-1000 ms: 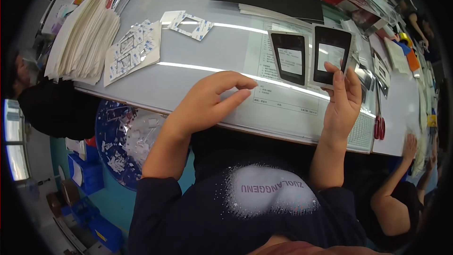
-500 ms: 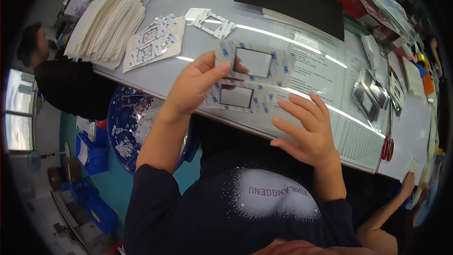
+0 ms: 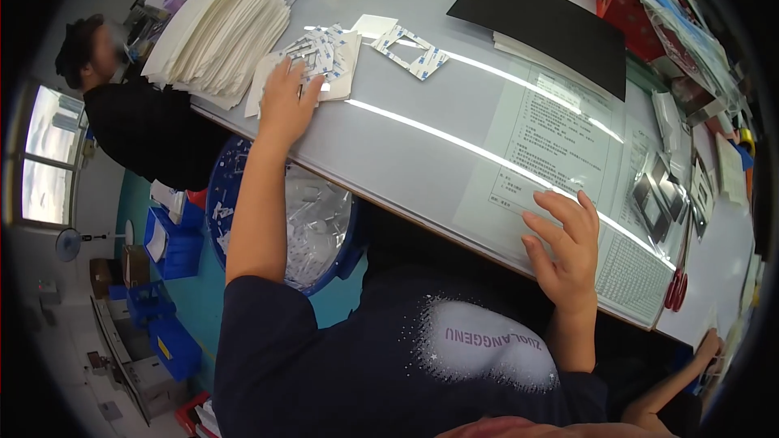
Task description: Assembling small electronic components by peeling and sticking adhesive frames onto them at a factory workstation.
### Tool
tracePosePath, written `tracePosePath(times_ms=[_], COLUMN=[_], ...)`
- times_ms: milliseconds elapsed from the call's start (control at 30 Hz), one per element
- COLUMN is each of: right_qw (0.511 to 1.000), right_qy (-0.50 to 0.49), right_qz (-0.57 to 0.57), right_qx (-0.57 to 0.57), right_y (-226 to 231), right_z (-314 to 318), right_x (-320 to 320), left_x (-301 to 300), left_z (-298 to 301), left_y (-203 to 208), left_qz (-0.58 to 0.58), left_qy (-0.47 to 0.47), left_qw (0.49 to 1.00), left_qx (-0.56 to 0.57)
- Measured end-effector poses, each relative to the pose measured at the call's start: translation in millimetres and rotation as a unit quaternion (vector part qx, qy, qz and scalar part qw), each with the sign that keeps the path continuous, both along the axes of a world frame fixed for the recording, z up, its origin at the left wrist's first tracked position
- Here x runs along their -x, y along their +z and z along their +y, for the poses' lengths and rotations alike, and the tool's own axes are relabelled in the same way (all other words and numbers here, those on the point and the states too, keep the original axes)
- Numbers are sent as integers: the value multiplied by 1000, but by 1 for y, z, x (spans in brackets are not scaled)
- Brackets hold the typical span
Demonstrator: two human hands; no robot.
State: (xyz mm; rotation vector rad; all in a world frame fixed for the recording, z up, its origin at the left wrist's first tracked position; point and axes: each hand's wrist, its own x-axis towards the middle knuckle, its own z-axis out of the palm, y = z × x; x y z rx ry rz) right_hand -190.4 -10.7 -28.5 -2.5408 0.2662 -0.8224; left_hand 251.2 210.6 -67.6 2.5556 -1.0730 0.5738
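At the left of the desk, my left hand (image 3: 286, 105) reaches over a pile of white adhesive pieces with blue print (image 3: 324, 50). Its fingers are stretched out and the thumb stands apart; the fingertips rest at the pile's near side and partly hide it. Beneath the pile lies a cream-coloured stack of cards (image 3: 345, 81). My right hand (image 3: 565, 255) hovers above the desk's near edge, fingers spread, holding nothing. Between the hands and farther back, a white square frame with blue print (image 3: 411, 53) lies by itself on the glass desk top (image 3: 422, 126).
A tall stack of white sheets (image 3: 215, 36) stands far left. Black board (image 3: 548, 24) lies at the back. Silvery packets (image 3: 659, 195) and red-handled scissors (image 3: 675, 290) are at the right. Below the desk is a blue bin of scraps (image 3: 312, 231). Another person (image 3: 146, 126) sits left.
My left hand has moved left and away from me, from mid-desk to the pile; the clear sheet with two black-edged windows is no longer held up. My right hand has shifted slightly right.
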Motion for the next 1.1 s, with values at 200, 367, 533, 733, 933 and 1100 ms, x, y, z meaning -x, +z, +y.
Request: tracePosePath(times_ms=[200,367,533,733,933,1100], right_qw=[999,987,938,926,893,975], right_qy=[-24,-161,-345,-376,-446,-180], right_qz=[39,3,-21,31,-32,-81], right_qx=[3,2,30,-32,-46,105], right_y=[-5,6,3,-21,-5,11], right_z=[-9,-37,-95,-115,-101,-52], right_x=[10,26,107,144,132,57], left_x=[29,111,165,214,202,180], left_z=[-40,-78,-136,-202,-195,-196], left_y=[-4,39,53,51,40,43], left_qz=[6,71,242,256,240,282], left_qy=[-57,-260,-493,-653,-634,-530], left_qw=[998,963,831,706,735,797], left_qx=[3,-1,-85,-101,-35,64])
